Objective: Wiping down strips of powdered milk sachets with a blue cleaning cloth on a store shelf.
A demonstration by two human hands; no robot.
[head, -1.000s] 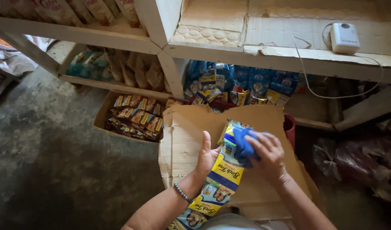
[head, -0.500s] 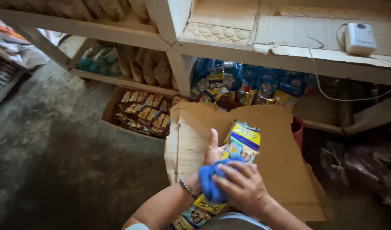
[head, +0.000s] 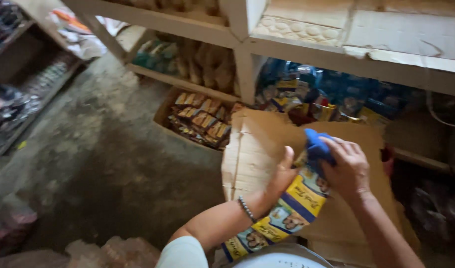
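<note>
My left hand [head: 281, 177] grips the side of a long strip of yellow and blue snack packets [head: 282, 213], which lies over a flattened cardboard box [head: 257, 144]. A bead bracelet [head: 246, 208] sits on that wrist. My right hand [head: 347, 168] presses a blue cloth [head: 318, 146] onto the strip's upper end.
An open cardboard box of brown snack packets [head: 200, 119] stands on the concrete floor [head: 103, 164] under white wooden shelves [head: 247, 44]. Blue and yellow packets [head: 312, 97] fill the lower shelf behind. Dark racks [head: 19, 94] line the left. Bagged goods [head: 113, 250] lie near my feet.
My right hand carried the blue cloth down the packet strip and back up to its upper end. My left hand kept hold. The view swung left.
</note>
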